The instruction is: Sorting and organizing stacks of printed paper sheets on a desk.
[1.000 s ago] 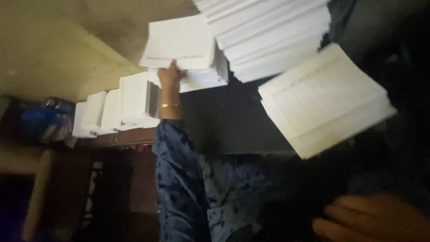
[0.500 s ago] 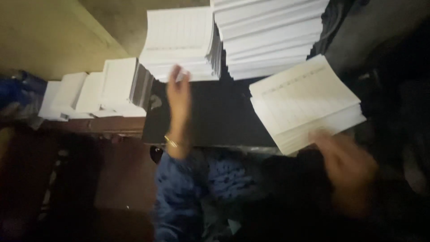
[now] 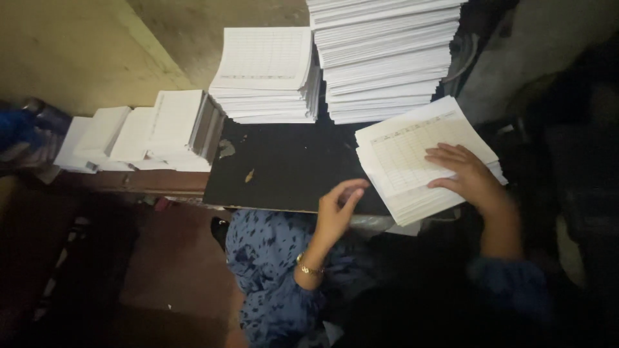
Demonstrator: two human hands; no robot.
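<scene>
My right hand (image 3: 465,175) lies flat on top of a stack of white ruled sheets (image 3: 412,145) at the right end of a dark board (image 3: 284,171). My left hand (image 3: 336,209) hovers at the board's near edge, just left of that stack, fingers loosely curled and holding nothing. A gold bangle sits on the left wrist. Across the board, a second stack of ruled sheets (image 3: 265,67) rests at the far side, and a much taller pile of paper (image 3: 383,55) stands to its right.
Several smaller white paper bundles (image 3: 138,132) lean in a row on a brown ledge (image 3: 161,182) at the left. A blue object (image 3: 26,132) lies at the far left. A pale wall (image 3: 64,51) rises behind. Dark shapes fill the right side.
My left hand has drawn back from the far stack to the board's near edge. My right hand has come up and settled on the right-hand stack, which now sits lower on the board.
</scene>
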